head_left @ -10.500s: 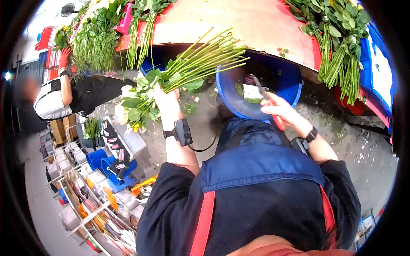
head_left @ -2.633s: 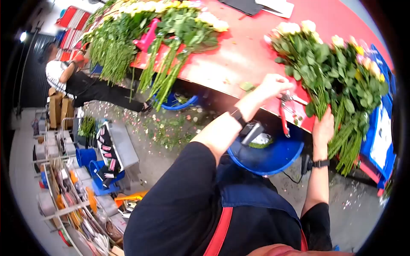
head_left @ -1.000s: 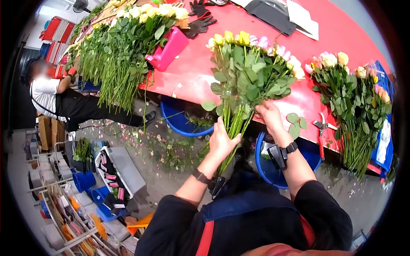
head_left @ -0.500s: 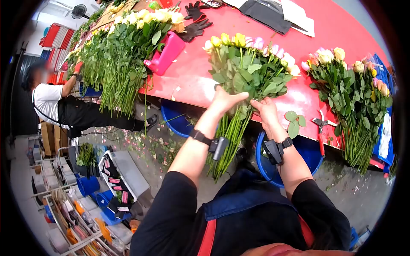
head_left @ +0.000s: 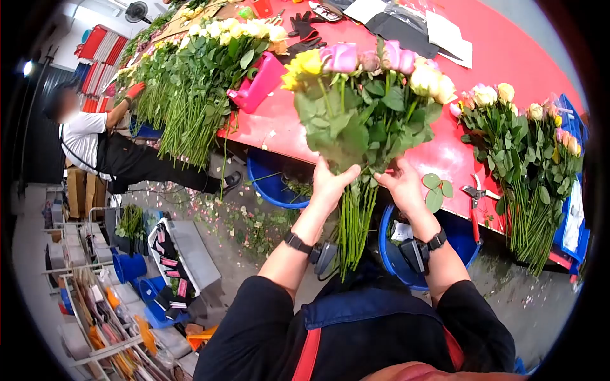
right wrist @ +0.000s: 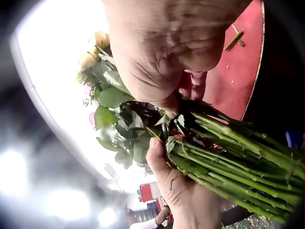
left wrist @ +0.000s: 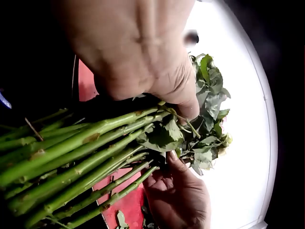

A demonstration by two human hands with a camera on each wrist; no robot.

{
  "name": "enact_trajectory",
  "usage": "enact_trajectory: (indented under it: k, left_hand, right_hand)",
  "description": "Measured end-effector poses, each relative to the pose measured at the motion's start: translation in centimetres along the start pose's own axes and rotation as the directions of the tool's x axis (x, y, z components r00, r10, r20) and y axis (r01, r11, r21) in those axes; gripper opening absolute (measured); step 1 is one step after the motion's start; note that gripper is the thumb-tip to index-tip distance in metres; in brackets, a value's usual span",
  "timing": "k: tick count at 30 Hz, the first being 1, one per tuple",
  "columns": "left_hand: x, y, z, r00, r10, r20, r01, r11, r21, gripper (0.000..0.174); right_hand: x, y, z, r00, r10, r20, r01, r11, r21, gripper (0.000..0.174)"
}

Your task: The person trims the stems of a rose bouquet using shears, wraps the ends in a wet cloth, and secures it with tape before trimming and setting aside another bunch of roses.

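Both hands grip one rose bunch (head_left: 365, 114) at its neck, blooms up and away, stems hanging below over the table edge. My left hand (head_left: 330, 187) holds its left side, thumb across the front; my right hand (head_left: 406, 187) holds the right side, thumb toward the other. In the left wrist view the green stems (left wrist: 86, 157) run left from under the left hand (left wrist: 138, 52), with the right hand (left wrist: 183, 200) below. In the right wrist view the right hand (right wrist: 171, 52) is above the stems (right wrist: 238, 167), the left hand (right wrist: 183, 195) below. Fingers behind the bunch are partly hidden.
Red-handled pruners (head_left: 474, 200) and loose leaves (head_left: 436, 193) lie at the edge of the red table (head_left: 502, 57). More roses (head_left: 524, 171) lie right, others (head_left: 197, 95) left beside a pink can (head_left: 259, 82). Blue buckets (head_left: 273, 184) stand beneath. Another person (head_left: 82, 136) stands left.
The pruners were laid on the table and a rose bunch was taken up in both hands. In the last half second, the bunch has come closer to the head camera, its blooms looking larger.
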State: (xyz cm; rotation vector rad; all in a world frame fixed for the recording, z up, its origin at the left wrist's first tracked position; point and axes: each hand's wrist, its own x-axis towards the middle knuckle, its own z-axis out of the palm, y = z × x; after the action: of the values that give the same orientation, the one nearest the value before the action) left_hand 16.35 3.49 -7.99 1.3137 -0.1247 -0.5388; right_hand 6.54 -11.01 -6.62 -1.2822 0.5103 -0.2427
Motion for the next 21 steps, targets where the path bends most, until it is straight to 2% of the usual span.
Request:
enact_trajectory:
  k: [1,2,4,5,6,8,10,11,12,14,15,18,19,21]
  left_hand:
    - [-1.1,0.1,-0.2,0.999,0.045,0.014,-0.045,0.999,0.026,0.061]
    - [-2.4,0.0,-0.3,0.996,0.086,0.03,-0.087,0.995,0.054,0.062]
    - [-5.3,0.1,0.2,0.988,0.077,0.131,-0.089,0.992,0.089,0.063]
    - [-6.5,0.5,0.5,0.982,0.083,0.172,-0.105,0.987,0.12,0.063]
    - [-7.7,1.1,0.9,0.974,0.089,0.21,-0.122,0.981,0.152,0.063]
    - [-9.8,1.6,1.5,0.947,0.043,0.318,-0.099,0.982,0.163,0.074]
    - [-12.1,1.6,2.4,0.941,0.022,0.337,-0.068,0.99,0.124,0.077]
    - [-13.1,1.8,2.9,0.943,0.1,0.316,-0.159,0.973,0.167,0.077]
    - [-14.2,2.5,3.3,0.947,0.091,0.308,-0.177,0.948,0.265,0.074]
    - [-15.6,0.8,3.6,0.951,0.031,0.309,-0.064,0.993,0.1,0.07]
    - [-16.4,0.2,3.6,0.956,0.03,0.292,-0.053,0.996,0.07,0.063]
    - [-18.0,-0.4,3.7,0.967,0.046,0.252,-0.066,0.995,0.07,0.058]
    - [-18.8,-0.4,3.9,0.976,0.017,0.216,0.009,0.993,-0.121,0.057]
    - [-20.1,-0.5,3.4,0.978,-0.032,0.204,0.079,0.971,-0.227,0.059]
  right_hand:
    - [-0.5,0.2,-0.6,1.0,-0.03,0.005,0.031,0.966,-0.255,0.034]
    - [-1.7,-0.7,0.0,0.988,-0.15,0.035,0.154,0.947,-0.283,0.03]
    - [-2.2,2.6,-1.0,0.981,-0.167,0.096,0.189,0.93,-0.316,0.026]
    - [-4.1,-1.1,0.2,0.966,-0.23,0.118,0.242,0.965,-0.102,0.022]
    - [-5.1,-1.7,-0.2,0.963,-0.225,0.148,0.249,0.953,-0.171,0.022]
    - [-7.1,-1.9,-1.5,0.953,-0.209,0.218,0.27,0.914,-0.303,0.024]
    - [-8.9,-2.3,-2.5,0.966,-0.121,0.228,0.177,0.953,-0.244,0.027]
    - [-9.7,-3.6,-2.6,0.952,-0.169,0.255,0.243,0.924,-0.296,0.028]
    - [-10.3,-4.5,-2.7,0.934,-0.218,0.282,0.31,0.887,-0.342,0.029]
    - [-10.6,-4.3,-3.9,0.873,-0.287,0.394,0.472,0.703,-0.533,0.033]
    - [-11.0,-4.4,-4.5,0.884,-0.213,0.417,0.441,0.678,-0.588,0.038]
    - [-12.4,-7.1,-3.8,0.867,-0.175,0.467,0.444,0.696,-0.563,0.026]
    - [-12.3,-6.5,-3.9,0.827,-0.207,0.522,0.511,0.661,-0.549,0.035]
    - [-13.2,-7.2,-3.1,0.814,-0.163,0.557,0.51,0.66,-0.552,0.037]
